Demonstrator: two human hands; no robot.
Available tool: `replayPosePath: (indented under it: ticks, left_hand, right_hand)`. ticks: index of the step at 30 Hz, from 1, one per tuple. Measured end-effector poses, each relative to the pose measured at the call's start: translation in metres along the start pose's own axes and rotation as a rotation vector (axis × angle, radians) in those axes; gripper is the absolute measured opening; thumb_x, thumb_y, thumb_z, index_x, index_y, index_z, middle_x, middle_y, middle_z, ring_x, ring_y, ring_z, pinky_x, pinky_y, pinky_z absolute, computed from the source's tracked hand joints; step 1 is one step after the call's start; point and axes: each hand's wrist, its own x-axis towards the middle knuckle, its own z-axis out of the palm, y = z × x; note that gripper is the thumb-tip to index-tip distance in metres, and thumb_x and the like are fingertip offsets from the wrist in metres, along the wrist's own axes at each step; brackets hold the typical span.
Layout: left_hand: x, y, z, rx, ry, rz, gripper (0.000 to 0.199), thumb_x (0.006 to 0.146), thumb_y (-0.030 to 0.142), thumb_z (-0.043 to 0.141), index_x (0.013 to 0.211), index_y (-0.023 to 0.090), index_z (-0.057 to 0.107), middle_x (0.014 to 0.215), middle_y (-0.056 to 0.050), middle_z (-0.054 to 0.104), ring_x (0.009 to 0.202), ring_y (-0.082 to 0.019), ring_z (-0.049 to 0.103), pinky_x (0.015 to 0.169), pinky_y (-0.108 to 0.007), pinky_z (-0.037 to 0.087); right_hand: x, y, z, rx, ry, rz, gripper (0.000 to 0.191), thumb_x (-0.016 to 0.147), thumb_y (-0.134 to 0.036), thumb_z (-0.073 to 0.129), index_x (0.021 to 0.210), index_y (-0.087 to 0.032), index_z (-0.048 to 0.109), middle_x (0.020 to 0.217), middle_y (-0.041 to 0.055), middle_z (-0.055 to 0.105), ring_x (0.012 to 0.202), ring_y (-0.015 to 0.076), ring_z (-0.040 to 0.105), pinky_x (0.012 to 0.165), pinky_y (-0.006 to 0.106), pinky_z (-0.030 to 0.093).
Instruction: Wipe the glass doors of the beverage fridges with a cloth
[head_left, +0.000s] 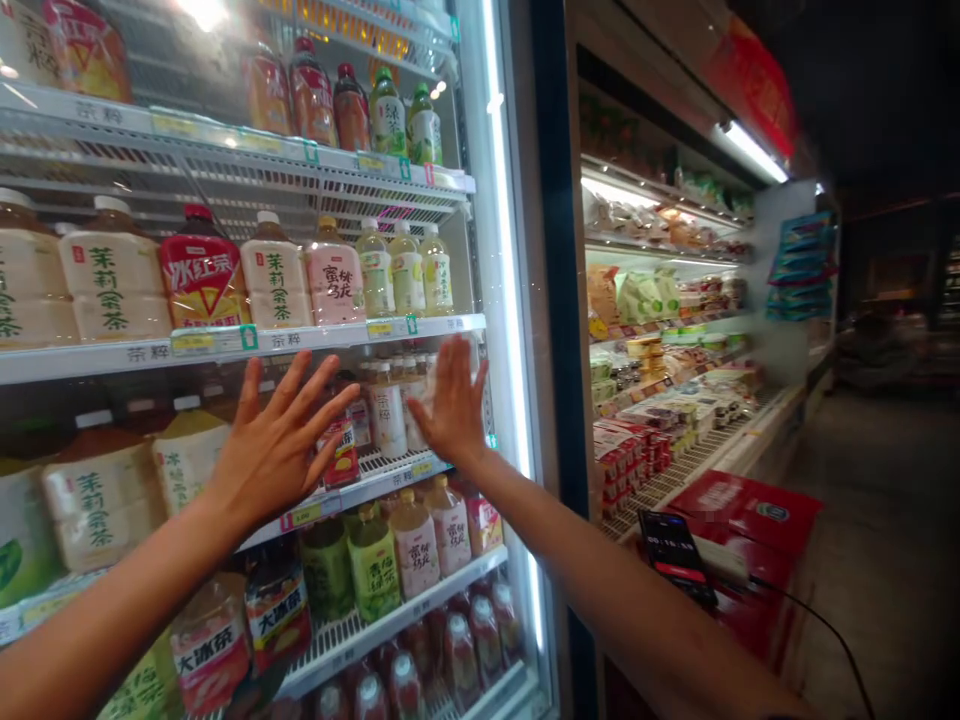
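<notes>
Head view: nearest to us, our left hand (277,455) and right hand (454,405) are raised with the fingers spread wide, holding nothing, palms towards the glass door (150,170) of a drinks cooler, closest to white-labelled tea bottles (388,415) on the shelf behind it. Lower right, a black phone (675,553) lies on a red carton (750,520), with a thin black cable (825,625) trailing from it. Farther right, we see an open chiller of packaged snacks (660,400), then a dim aisle floor (870,550).
</notes>
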Motion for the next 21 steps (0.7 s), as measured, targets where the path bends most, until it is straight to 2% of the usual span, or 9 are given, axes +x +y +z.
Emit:
replayPosePath:
  ticks: [1, 4, 6, 8, 11, 13, 15, 19, 21]
  left_hand:
    - [-0.005, -0.004, -0.006, -0.003, 0.005, -0.011, 0.066, 0.096, 0.040, 0.056, 0.158, 0.033, 0.035, 0.171, -0.005, 0.021, 0.160, -0.030, 0.012, 0.129, -0.063, -0.002]
    - [-0.022, -0.021, -0.024, -0.022, 0.000, -0.068, 0.066, 0.100, 0.041, 0.050, 0.161, 0.038, 0.025, 0.173, -0.001, 0.015, 0.160, -0.031, 0.013, 0.127, -0.065, -0.002]
    - [-0.034, -0.033, -0.036, -0.034, -0.008, -0.093, 0.063, 0.102, 0.043, 0.046, 0.161, 0.040, 0.022, 0.173, 0.001, 0.011, 0.159, -0.033, 0.015, 0.125, -0.068, -0.001]
    - [-0.046, -0.045, -0.048, -0.039, -0.002, -0.105, 0.059, 0.105, 0.048, 0.039, 0.161, 0.041, 0.021, 0.174, 0.003, 0.007, 0.159, -0.035, 0.014, 0.124, -0.070, -0.003]
    - [-0.066, -0.058, -0.061, -0.057, 0.013, -0.180, 0.058, 0.104, 0.054, 0.035, 0.160, 0.045, 0.020, 0.174, 0.008, 0.004, 0.159, -0.036, 0.012, 0.124, -0.067, -0.008]
    - [-0.086, -0.061, -0.067, -0.071, -0.003, -0.264, 0.060, 0.103, 0.053, 0.039, 0.159, 0.049, 0.018, 0.173, 0.011, 0.003, 0.160, -0.036, 0.009, 0.125, -0.064, -0.011]
    - [-0.112, -0.059, -0.070, -0.060, -0.024, -0.341, 0.063, 0.102, 0.049, 0.045, 0.159, 0.051, 0.016, 0.174, 0.011, 0.001, 0.160, -0.036, 0.005, 0.125, -0.064, -0.012]
    - [-0.174, -0.042, -0.070, 0.006, -0.027, -0.435, 0.075, 0.098, 0.041, 0.058, 0.161, 0.045, 0.018, 0.175, 0.004, -0.002, 0.160, -0.037, 0.003, 0.126, -0.065, -0.008]
    - [-0.197, -0.032, -0.067, 0.017, -0.033, -0.462, 0.078, 0.096, 0.038, 0.061, 0.161, 0.043, 0.019, 0.174, 0.003, 0.000, 0.160, -0.036, 0.005, 0.128, -0.064, -0.005]
  right_hand:
    - [-0.014, -0.010, 0.001, 0.006, -0.022, -0.096, 0.095, 0.101, -0.071, 0.015, 0.155, -0.010, -0.034, 0.173, 0.0183, -0.007, 0.161, 0.0307, -0.008, 0.128, 0.063, 0.009]
    - [-0.064, -0.046, -0.002, 0.073, -0.149, -0.555, 0.106, 0.093, -0.084, 0.023, 0.163, -0.014, -0.015, 0.174, 0.0137, 0.004, 0.161, 0.0297, -0.006, 0.130, 0.060, 0.009]
    - [-0.076, -0.071, -0.010, 0.095, -0.211, -0.716, 0.103, 0.092, -0.085, 0.025, 0.165, -0.017, -0.001, 0.174, 0.0098, 0.010, 0.161, 0.0279, -0.005, 0.131, 0.059, 0.009]
    - [-0.058, -0.095, -0.019, 0.071, -0.214, -0.643, 0.099, 0.094, -0.081, 0.026, 0.165, -0.016, 0.005, 0.174, 0.0091, 0.010, 0.161, 0.0267, -0.008, 0.131, 0.059, 0.005]
    - [-0.011, -0.132, -0.029, 0.044, -0.143, -0.347, 0.097, 0.098, -0.076, 0.026, 0.165, -0.010, 0.001, 0.174, 0.0137, 0.003, 0.160, 0.0289, -0.013, 0.129, 0.062, -0.002]
    - [-0.007, -0.154, -0.026, 0.054, -0.108, -0.228, 0.095, 0.100, -0.073, 0.025, 0.164, -0.007, 0.001, 0.174, 0.0158, -0.001, 0.160, 0.0307, -0.014, 0.128, 0.063, -0.004]
    - [-0.044, -0.169, -0.015, 0.073, -0.123, -0.209, 0.097, 0.099, -0.075, 0.026, 0.164, -0.007, 0.003, 0.174, 0.0162, -0.002, 0.160, 0.0320, -0.015, 0.128, 0.063, -0.002]
    - [-0.163, -0.184, 0.006, 0.154, -0.204, -0.301, 0.109, 0.093, -0.076, 0.044, 0.165, -0.007, -0.001, 0.173, 0.0199, 0.009, 0.159, 0.0339, -0.015, 0.127, 0.067, 0.007]
    - [-0.181, -0.192, 0.008, 0.192, -0.176, -0.301, 0.110, 0.094, -0.072, 0.048, 0.164, -0.006, -0.007, 0.172, 0.0216, 0.010, 0.160, 0.0342, -0.014, 0.127, 0.068, 0.008]
